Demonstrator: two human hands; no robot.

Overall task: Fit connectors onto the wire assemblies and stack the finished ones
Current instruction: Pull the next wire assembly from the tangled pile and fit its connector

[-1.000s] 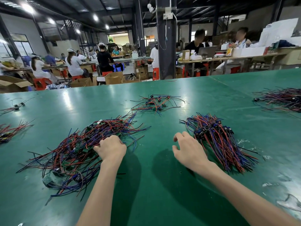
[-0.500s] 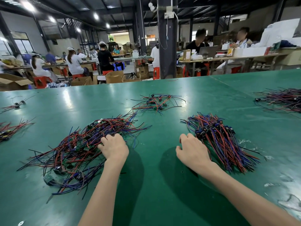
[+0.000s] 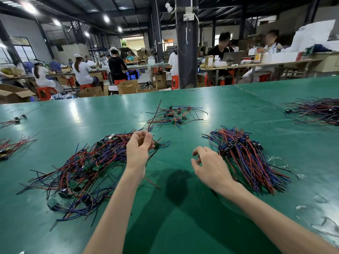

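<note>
My left hand is raised above the green table and pinches one wire assembly, a small green board with red and dark wires that trail up and back. It hovers at the right edge of a loose tangle of red and blue wire assemblies. My right hand hovers low over the table with loosely curled fingers and holds nothing. Just to its right lies a neat stack of assemblies with blue and black connectors.
A smaller scatter of wires lies further back at centre. Another wire pile sits at the far right, and small bundles lie at the left edge. Scraps of clear plastic litter the near right. People work at benches behind.
My left hand has lifted off the loose tangle with one assembly pinched in it. My right hand has drawn back a little from the neat stack and risen.
</note>
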